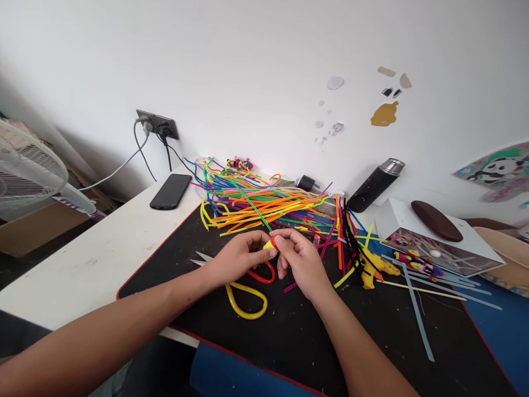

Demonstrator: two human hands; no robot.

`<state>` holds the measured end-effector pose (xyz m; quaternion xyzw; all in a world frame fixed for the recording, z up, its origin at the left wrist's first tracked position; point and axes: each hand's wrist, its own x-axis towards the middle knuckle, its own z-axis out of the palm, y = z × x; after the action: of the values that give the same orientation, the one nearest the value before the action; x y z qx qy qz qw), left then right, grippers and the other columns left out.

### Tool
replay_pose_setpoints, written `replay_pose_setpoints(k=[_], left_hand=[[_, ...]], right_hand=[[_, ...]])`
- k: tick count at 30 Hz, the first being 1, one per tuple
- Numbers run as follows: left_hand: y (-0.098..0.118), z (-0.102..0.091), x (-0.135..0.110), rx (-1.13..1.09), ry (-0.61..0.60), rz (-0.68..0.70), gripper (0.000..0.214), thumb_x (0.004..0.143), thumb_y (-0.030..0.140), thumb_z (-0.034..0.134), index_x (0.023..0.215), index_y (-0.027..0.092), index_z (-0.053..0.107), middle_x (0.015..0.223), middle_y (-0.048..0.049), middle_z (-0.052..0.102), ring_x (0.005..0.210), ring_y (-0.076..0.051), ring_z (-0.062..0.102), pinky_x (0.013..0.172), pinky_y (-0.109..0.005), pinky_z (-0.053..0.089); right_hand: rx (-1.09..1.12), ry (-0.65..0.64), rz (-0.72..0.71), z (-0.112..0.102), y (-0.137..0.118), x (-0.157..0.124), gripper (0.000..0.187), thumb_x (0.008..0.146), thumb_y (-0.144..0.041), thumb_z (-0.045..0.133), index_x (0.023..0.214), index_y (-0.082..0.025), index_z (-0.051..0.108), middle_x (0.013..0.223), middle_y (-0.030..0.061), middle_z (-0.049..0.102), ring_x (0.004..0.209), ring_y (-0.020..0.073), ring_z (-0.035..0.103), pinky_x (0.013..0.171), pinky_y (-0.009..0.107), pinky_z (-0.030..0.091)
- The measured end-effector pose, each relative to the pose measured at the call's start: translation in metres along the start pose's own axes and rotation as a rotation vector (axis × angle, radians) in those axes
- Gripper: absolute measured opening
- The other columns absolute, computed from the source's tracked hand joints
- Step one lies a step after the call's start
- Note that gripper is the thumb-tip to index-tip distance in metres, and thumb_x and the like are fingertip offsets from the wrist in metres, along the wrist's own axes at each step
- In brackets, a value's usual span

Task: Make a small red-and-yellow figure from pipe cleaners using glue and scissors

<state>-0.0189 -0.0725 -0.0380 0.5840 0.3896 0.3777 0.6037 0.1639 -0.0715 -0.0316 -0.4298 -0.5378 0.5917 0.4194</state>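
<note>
Over the black mat (297, 344), my left hand (242, 256) and my right hand (301, 260) meet. Between their fingertips they pinch a small yellow and red pipe-cleaner piece (269, 244), mostly covered by the fingers. A green pipe cleaner (253, 205) rises from it, slanting up to the left. Scissors (247, 317) with one yellow and one red handle lie beneath my left hand, blades pointing left. Behind my hands spreads a heap of pipe cleaners (264, 205) in orange, yellow, purple, green and blue.
At right lie a yellow glue gun (374, 268), translucent glue sticks (419, 317) and a white box (433, 240) with a dark oval case (437, 220) on top. A black bottle (374, 187) leans by the wall. A phone (171, 192) and fan (31, 165) are at left.
</note>
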Motion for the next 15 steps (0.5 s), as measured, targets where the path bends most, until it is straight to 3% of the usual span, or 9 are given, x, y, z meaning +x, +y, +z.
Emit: replay_pose_setpoints(k=[5,10,15], left_hand=[[0.0038,0.0031,0.0001,-0.063,0.068,-0.019,0.048,0.077,0.058,0.084,0.095,0.016,0.069,0.079,0.0016,0.063,0.061,-0.01,0.052,0.056,-0.023,0.043],[0.0062,0.0023,0.0004,-0.083,0.043,-0.022,0.047,0.075,0.056,0.087,0.093,0.015,0.07,0.078,0.0017,0.064,0.059,-0.009,0.051,0.056,-0.023,0.044],[0.0026,-0.0011,0.0018,-0.195,-0.018,-0.029,0.049,0.086,0.061,0.076,0.092,0.013,0.072,0.07,-0.0007,0.064,0.062,-0.012,0.057,0.06,-0.024,0.046]], right_hand=[[0.051,-0.012,-0.006,0.0011,0.0019,0.0003,0.044,0.091,-0.06,0.069,0.108,-0.019,0.066,0.05,-0.008,0.056,0.038,0.0126,0.054,0.041,0.023,0.044],[0.045,-0.004,0.003,0.0016,0.001,0.0002,0.043,0.09,-0.059,0.072,0.105,-0.019,0.065,0.05,-0.0088,0.055,0.037,0.0119,0.053,0.042,0.023,0.044],[0.068,-0.016,-0.003,-0.0017,-0.0034,0.0004,0.043,0.088,-0.058,0.074,0.105,-0.019,0.066,0.049,-0.0098,0.053,0.038,0.0115,0.053,0.042,0.023,0.043]])
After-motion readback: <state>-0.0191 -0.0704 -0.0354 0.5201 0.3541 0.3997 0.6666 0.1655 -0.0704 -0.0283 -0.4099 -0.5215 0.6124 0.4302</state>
